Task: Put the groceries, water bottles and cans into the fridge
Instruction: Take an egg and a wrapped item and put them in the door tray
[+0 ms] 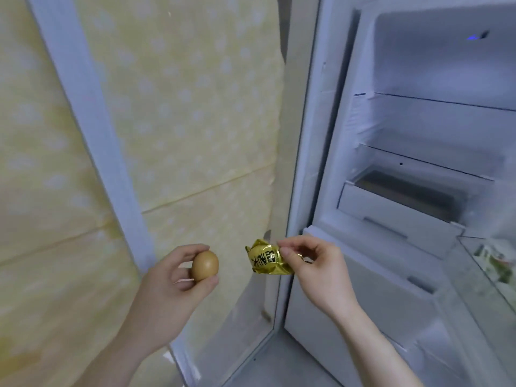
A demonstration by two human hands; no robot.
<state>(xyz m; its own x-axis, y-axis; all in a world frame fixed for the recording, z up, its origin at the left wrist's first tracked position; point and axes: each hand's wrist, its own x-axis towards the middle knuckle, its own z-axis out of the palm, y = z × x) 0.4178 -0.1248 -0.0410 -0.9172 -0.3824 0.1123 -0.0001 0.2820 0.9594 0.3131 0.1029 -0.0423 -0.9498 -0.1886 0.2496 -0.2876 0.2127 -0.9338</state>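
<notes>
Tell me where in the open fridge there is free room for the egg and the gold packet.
The two upper shelves look bare, and the drawer below them stands partly open. The low compartment at the right edge already holds something blurred. The left hand holds the egg; the right hand pinches the gold packet.

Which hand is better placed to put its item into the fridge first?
Probably the right hand: it pinches the gold foil packet right at the open fridge edge. The left hand holds the brown egg farther out, before the door.
</notes>
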